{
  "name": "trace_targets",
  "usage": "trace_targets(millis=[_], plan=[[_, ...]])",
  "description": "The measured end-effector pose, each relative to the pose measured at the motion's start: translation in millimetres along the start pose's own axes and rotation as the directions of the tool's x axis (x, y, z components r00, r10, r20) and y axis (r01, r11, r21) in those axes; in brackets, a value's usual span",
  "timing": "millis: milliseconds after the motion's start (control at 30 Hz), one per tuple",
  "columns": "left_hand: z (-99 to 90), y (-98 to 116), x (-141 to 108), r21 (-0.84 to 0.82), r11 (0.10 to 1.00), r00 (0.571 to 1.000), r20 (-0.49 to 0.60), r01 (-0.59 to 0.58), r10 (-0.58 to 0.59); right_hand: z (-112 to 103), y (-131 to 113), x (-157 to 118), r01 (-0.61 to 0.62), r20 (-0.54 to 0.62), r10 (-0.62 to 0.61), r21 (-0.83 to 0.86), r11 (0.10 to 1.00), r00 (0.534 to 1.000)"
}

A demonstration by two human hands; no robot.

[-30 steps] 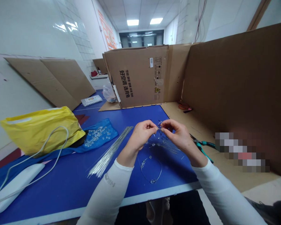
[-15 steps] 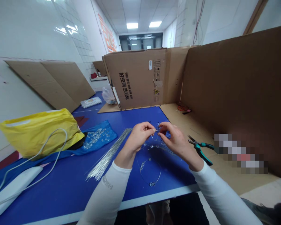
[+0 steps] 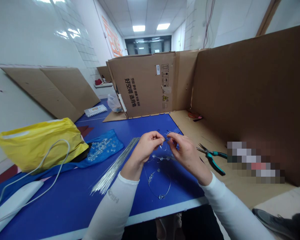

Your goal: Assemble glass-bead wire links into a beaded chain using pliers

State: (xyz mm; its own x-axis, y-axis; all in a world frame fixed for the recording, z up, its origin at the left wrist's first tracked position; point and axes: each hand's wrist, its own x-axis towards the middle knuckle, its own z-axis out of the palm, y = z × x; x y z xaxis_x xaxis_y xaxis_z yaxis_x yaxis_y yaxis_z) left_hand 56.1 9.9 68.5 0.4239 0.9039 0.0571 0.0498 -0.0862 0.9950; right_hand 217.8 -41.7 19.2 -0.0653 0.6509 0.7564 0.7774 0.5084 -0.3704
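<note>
My left hand [image 3: 147, 146] pinches a thin silvery wire between thumb and index finger, above the blue table. A curved part of the wire [image 3: 164, 148] hangs below the fingertips. Close by on the right, my right hand [image 3: 186, 151] has its fingers closed at the same wire; the exact contact is too small to see. Beneath the hands lies a strand with clear beads [image 3: 161, 158]. Nearer to me, a wide wire loop carries several clear beads [image 3: 161, 197]. A bundle of straight silvery wires [image 3: 116, 166] rests left of my left hand.
Teal-handled pliers [image 3: 215, 163] lie open on cardboard at right, with red-handled scissors [image 3: 194, 115] farther back. Loose clear beads [image 3: 102, 148] sit on blue cloth beside a yellow bag [image 3: 43, 141]. A white corded device [image 3: 17, 206] is at left. Cardboard walls [image 3: 145, 86] stand behind and right.
My right hand has turned slightly, its fingers curling in more beside the wire. My left hand keeps its pinch. The whole view has shifted a little.
</note>
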Motion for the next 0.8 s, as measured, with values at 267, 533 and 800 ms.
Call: trace_targets(millis=[267,533,800], plan=[[-0.6,-1.0,0.8,0.021,1.000,1.000,0.004,-0.002,0.002,3.0,1.4,-1.0,0.007,-0.040,-0.006,0.003,1.000,0.999],[0.0,-0.7,0.7,0.024,1.000,1.000,0.001,-0.001,0.001,4.2,2.1,-1.6,0.004,-0.045,-0.004,0.018,1.000,0.999],[0.2,0.5,0.5,0.021,1.000,1.000,-0.002,-0.004,0.004,5.7,3.4,-2.6,0.022,-0.059,-0.021,0.026,0.999,0.998]])
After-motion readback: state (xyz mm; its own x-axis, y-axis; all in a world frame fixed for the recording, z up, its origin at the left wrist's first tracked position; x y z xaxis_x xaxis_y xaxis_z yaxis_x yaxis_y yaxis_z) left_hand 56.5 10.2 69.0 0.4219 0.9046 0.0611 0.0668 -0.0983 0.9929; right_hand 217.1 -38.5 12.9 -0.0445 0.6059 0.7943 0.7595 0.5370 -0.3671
